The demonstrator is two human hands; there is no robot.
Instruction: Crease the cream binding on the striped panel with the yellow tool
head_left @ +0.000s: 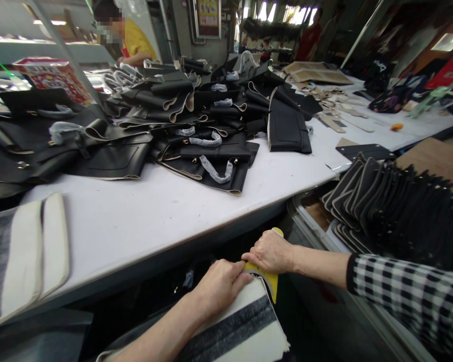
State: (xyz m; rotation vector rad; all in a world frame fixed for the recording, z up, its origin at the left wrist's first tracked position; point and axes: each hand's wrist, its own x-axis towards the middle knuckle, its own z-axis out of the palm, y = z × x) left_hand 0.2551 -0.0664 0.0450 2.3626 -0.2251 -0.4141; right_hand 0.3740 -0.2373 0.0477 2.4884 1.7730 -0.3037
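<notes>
My right hand (271,251) is wrapped round a yellow hand tool (271,282); its lower part curves down by the corner of a panel, and its exact kind is unclear. That cream panel with a dark stripe (245,327) lies at the bottom, below the table edge. My left hand (221,285) grips the panel's upper edge, thumb towards the tool, close beside my right hand. Its fingertips are partly hidden. Two similar cream panels (55,246) lie on the table at the left.
Black leather-like bag pieces (222,156) with wrapped handles are heaped on the white table (166,216). At the right, a container holds many dark panels (385,206) standing in a row. A person in yellow (138,42) is across the table.
</notes>
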